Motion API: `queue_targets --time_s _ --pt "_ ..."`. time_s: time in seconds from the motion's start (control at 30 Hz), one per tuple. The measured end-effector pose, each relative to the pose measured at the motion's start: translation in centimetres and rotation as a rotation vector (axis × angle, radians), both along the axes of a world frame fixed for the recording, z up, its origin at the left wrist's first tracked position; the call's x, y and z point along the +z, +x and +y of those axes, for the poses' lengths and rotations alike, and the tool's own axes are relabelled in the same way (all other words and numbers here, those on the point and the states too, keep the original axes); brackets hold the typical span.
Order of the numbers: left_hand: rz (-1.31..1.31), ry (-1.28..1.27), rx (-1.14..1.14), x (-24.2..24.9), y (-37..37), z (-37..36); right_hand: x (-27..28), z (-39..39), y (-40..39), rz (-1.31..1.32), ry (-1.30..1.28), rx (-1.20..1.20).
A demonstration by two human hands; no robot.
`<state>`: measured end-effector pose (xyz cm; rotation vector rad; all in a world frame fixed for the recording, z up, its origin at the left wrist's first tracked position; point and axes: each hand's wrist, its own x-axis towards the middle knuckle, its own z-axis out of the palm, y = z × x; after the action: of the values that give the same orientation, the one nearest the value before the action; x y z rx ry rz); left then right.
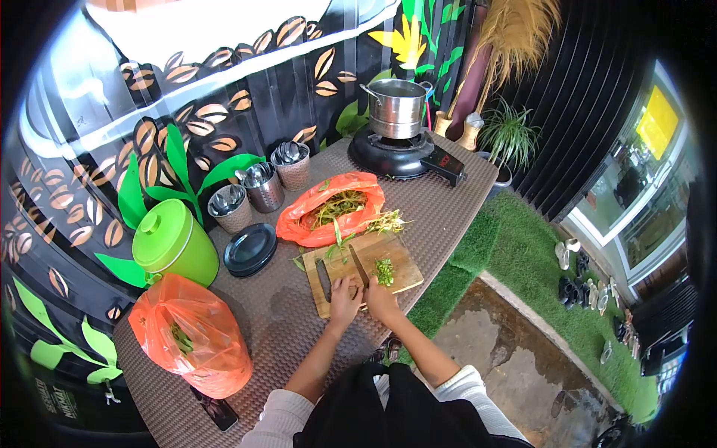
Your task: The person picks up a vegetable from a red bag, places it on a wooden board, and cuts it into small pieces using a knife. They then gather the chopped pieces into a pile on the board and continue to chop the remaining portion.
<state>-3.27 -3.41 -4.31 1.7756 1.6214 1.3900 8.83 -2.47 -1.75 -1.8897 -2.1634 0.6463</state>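
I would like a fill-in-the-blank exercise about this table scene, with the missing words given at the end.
The long-bladed knife is gripped by the person's ____ hand over the rectangular wooden chopping board.
The number of round, textured metal cups holding silver cutlery is ____.
The lidded, round plastic container is bright ____.
Missing words: right; three; green.

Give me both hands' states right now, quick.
Left hand: fingers bent, down at the cutting board; whether it grips anything cannot be told.
Right hand: closed around the handle of the knife.
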Motion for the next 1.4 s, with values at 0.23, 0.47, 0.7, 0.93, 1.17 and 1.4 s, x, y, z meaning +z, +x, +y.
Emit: queue_targets --time_s 0.23,0.47,0.7,0.93,1.17,1.4 --pt "-0.120 -0.073 -0.019 0.6 -0.3 -0.1 0.7 -2.2 -1.4 0.017 -0.061 -0.069" --pt "-0.120 -0.024 0.012 -0.4 -0.5 0.3 0.6 -0.1 -0.1 0.065 -0.020 -0.009" --pt "-0.244 -0.139 0.024 -0.1 -0.8 0.5 -0.8 -1.9 -1.9 0.007 -0.019 -0.120" --pt "-0.092 -0.040 0.005 -0.2 -0.9 0.2 0.2 -1.3 -0.9 -0.019 0.026 -0.056" --pt "-0.147 -0.044 -0.016 -0.7 -0.8 0.4 2.2 -1.9 -0.7 -0.020 -0.032 -0.032" --pt "-0.162 -0.047 -0.004 0.0 -0.7 0.3 0.2 -2.6 -2.0 0.040 0.002 -0.127"
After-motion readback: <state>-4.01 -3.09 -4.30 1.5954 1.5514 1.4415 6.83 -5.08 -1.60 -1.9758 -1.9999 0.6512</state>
